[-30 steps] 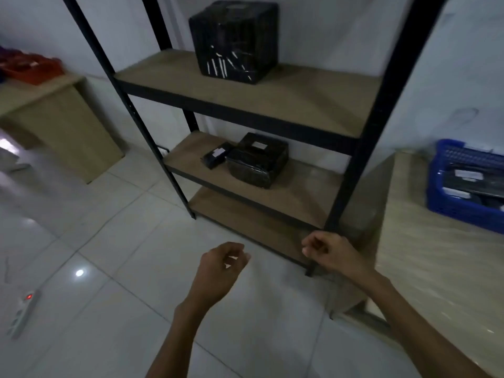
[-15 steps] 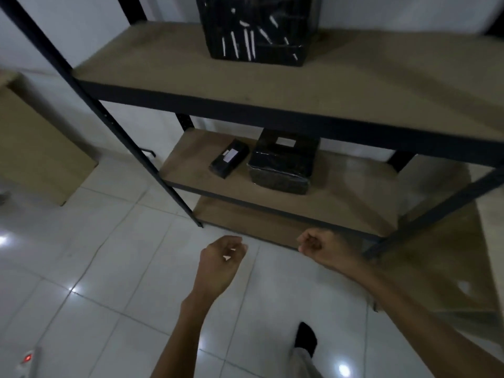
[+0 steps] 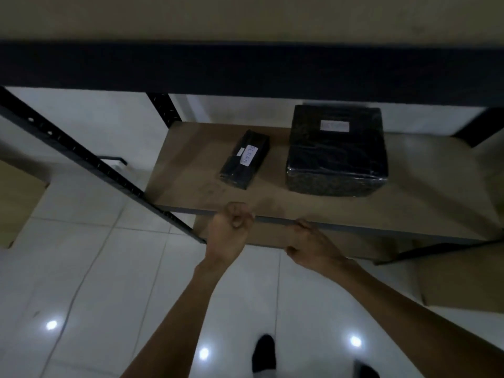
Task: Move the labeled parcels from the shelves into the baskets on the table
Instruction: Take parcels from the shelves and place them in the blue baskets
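Two black wrapped parcels lie on the middle wooden shelf (image 3: 191,165). The small flat parcel (image 3: 244,159) has a white handwritten label on top. To its right sits the large boxy parcel (image 3: 336,151), also with a white label. My left hand (image 3: 230,230) hovers at the shelf's front edge, fingers curled into a loose fist, holding nothing. My right hand (image 3: 311,244) is just to its right, also curled and without anything in it, below the shelf's front edge. Both hands are short of the parcels. No basket is in view.
The upper shelf's dark front beam (image 3: 245,69) spans the top of the view, close overhead. A black slanted upright (image 3: 90,165) runs down the left. White tiled floor (image 3: 81,268) lies below. My feet show at the bottom. A wooden cabinet edge (image 3: 16,203) is at the left.
I have stepped closer and looked down; the top shelf's box and blue basket left the view. Both hands rose from in front of the floor to the middle shelf's front edge.
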